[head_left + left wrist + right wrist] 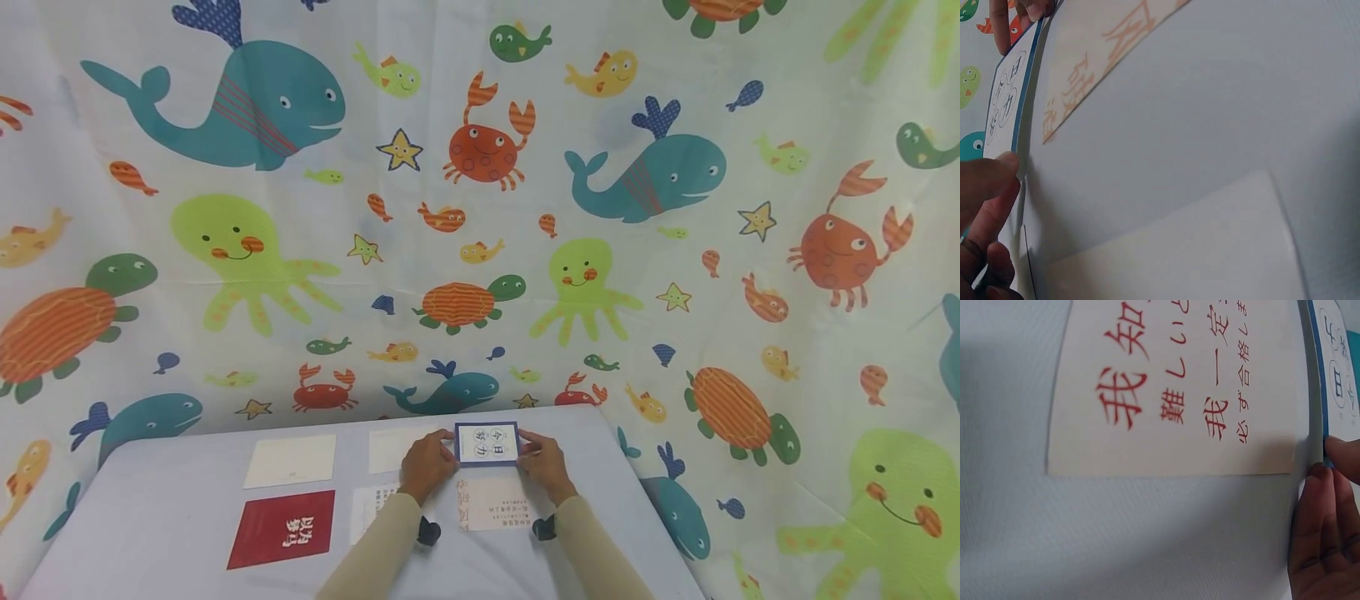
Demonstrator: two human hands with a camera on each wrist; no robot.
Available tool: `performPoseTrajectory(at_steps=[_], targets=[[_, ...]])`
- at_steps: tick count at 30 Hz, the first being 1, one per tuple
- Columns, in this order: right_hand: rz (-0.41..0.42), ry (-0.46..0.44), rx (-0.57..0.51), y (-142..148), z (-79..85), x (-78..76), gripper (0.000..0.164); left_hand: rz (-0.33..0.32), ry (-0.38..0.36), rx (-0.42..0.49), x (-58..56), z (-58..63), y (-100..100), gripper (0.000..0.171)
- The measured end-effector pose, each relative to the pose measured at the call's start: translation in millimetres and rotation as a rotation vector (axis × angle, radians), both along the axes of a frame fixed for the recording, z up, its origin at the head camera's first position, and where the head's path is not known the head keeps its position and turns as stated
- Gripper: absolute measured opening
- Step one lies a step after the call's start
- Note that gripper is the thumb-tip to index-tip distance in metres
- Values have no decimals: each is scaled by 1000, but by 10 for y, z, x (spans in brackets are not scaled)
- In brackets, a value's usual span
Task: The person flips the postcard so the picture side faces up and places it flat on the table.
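A white card with a dark blue border [487, 444] and round-framed characters is held between both hands near the table's far edge. My left hand [426, 464] pinches its left end between thumb and fingers. At the opposite end, my right hand [547, 463] grips the edge, thumb on the printed face in the right wrist view. The card tilts up from the table in the left wrist view. Just in front of it lies a cream card with red lettering [495, 504]. Beneath the left forearm, a white card with dark text [367, 510] is partly hidden.
A red card with white characters [281, 529] lies at the left, below a plain cream card [291, 461]. Another cream card [386, 450] sits left of my left hand. Behind the pale-covered table [150, 517] hangs a curtain with sea animals [420, 275].
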State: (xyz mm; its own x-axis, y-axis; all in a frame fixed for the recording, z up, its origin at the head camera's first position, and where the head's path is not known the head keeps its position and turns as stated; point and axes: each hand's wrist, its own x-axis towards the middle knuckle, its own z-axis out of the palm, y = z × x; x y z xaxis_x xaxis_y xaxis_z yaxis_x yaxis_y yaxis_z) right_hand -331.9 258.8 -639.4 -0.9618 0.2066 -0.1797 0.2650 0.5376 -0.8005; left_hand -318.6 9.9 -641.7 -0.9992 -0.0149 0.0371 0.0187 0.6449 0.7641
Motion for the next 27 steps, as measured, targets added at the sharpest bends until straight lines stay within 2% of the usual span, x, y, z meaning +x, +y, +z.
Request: performPoseTrajectory(at_steps=[5,13,27], targets=[[5,-23,20,-24,-4,1,69,6,-4,-8,-5,-20,1,51],[30,-8,23,-44,-8,12,72,1,12,-14,23,-41,-9,52],[-10,27,78,-82,1,42,56,32,-7,-17,38,-22,4,42]])
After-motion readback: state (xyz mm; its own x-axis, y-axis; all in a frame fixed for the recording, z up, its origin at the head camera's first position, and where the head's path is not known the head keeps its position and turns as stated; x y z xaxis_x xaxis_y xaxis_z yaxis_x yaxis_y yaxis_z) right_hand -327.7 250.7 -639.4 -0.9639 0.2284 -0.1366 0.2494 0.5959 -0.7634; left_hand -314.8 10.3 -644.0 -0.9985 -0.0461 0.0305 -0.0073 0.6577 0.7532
